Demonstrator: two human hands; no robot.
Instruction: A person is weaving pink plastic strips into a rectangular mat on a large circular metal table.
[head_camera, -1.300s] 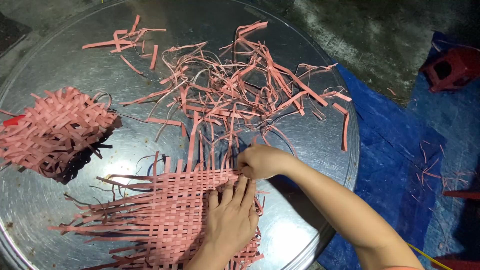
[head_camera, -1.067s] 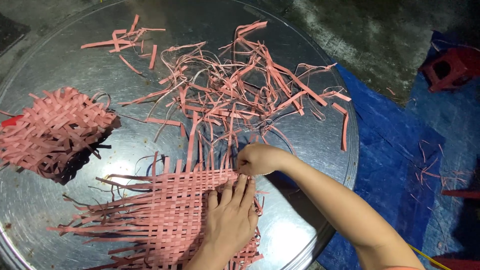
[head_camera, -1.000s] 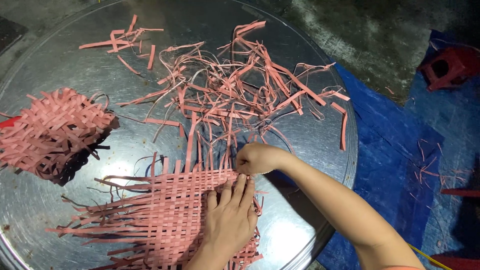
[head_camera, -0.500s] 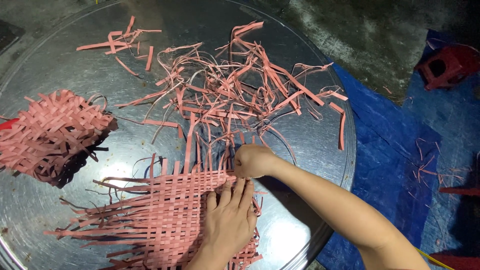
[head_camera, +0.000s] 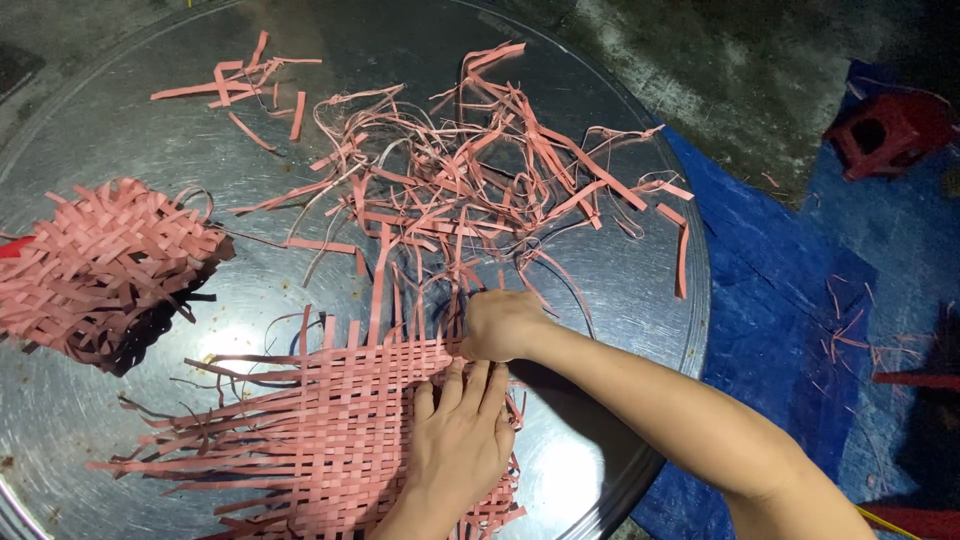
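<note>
A half-woven mat of pink strips (head_camera: 320, 430) lies at the near side of a round metal tray (head_camera: 620, 250). My left hand (head_camera: 462, 442) lies flat on the mat's right part, palm down, pressing it. My right hand (head_camera: 500, 325) is closed at the mat's upper right corner, its fingers pinched on an upright pink strip (head_camera: 458, 300) that rises from the weave. Loose strip ends stick out along the mat's top and left edges.
A tangled heap of loose pink strips (head_camera: 470, 170) covers the far middle of the tray. A second woven pink piece (head_camera: 100, 265) lies at the left. A blue tarp (head_camera: 800, 320) and a red stool (head_camera: 885, 130) are on the floor to the right.
Both hands stay in nearly the same place; my right hand has shifted slightly toward the mat's corner. The view has drifted a little.
</note>
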